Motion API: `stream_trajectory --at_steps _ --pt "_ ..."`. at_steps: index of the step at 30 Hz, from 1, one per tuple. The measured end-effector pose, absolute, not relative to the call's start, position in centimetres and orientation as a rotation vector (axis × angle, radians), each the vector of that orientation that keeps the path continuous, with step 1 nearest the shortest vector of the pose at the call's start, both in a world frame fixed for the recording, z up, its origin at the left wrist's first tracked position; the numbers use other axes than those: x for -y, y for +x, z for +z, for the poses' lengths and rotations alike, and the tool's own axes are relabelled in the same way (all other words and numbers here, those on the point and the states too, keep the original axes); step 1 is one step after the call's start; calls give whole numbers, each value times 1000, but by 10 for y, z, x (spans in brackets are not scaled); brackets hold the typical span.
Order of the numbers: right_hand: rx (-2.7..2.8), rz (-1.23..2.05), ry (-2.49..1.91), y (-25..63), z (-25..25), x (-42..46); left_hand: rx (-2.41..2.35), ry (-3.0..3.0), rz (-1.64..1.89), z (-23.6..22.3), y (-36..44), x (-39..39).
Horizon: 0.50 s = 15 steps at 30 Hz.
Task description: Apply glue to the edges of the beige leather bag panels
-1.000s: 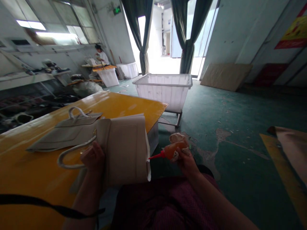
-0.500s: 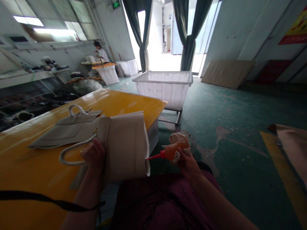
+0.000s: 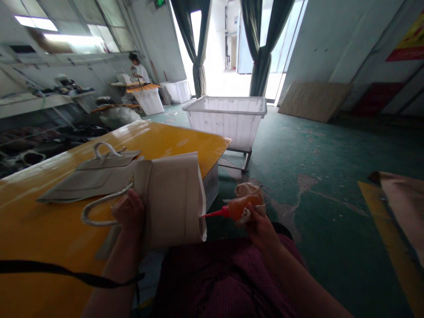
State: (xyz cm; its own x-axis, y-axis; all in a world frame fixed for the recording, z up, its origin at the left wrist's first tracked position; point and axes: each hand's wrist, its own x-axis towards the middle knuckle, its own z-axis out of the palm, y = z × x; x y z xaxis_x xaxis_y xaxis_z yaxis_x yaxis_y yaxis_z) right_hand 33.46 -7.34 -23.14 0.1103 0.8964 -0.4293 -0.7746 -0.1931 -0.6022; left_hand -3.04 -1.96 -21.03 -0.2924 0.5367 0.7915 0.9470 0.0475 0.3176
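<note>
My left hand [image 3: 128, 212] grips a cream leather handbag [image 3: 172, 198], which lies on its side and overhangs the table edge. Its pale loop handle [image 3: 99, 207] curves beside my fingers, and a flat flap spreads left across the table. My right hand [image 3: 258, 225] holds an orange squeeze bottle [image 3: 240, 208] with a red nozzle [image 3: 213, 214], along with a crumpled beige cloth [image 3: 248, 190]. The nozzle tip is at the bag's open edge, and it looks to be touching. The inside of the bag is hidden.
A yellow tabletop [image 3: 39, 234] lies to my left, with a black strap [image 3: 66, 276] across its near part. A white bin on a wheeled frame [image 3: 225, 121] stands ahead on the green floor. A co-worker [image 3: 139, 70] sits at the far left by another bin.
The nozzle has moved slightly left, closer to the bag's edge. The room has shifted up slightly in view as my head tilts down.
</note>
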Motion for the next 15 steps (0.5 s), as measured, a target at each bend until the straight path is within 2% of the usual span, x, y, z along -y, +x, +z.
stream_trajectory --at_steps 6,15 --pt "274 1431 -933 330 -236 74 1847 -1507 -1175 -213 -34 17" --pt "459 1109 -1071 325 -243 83 1823 -1541 -1153 -215 -34 16"
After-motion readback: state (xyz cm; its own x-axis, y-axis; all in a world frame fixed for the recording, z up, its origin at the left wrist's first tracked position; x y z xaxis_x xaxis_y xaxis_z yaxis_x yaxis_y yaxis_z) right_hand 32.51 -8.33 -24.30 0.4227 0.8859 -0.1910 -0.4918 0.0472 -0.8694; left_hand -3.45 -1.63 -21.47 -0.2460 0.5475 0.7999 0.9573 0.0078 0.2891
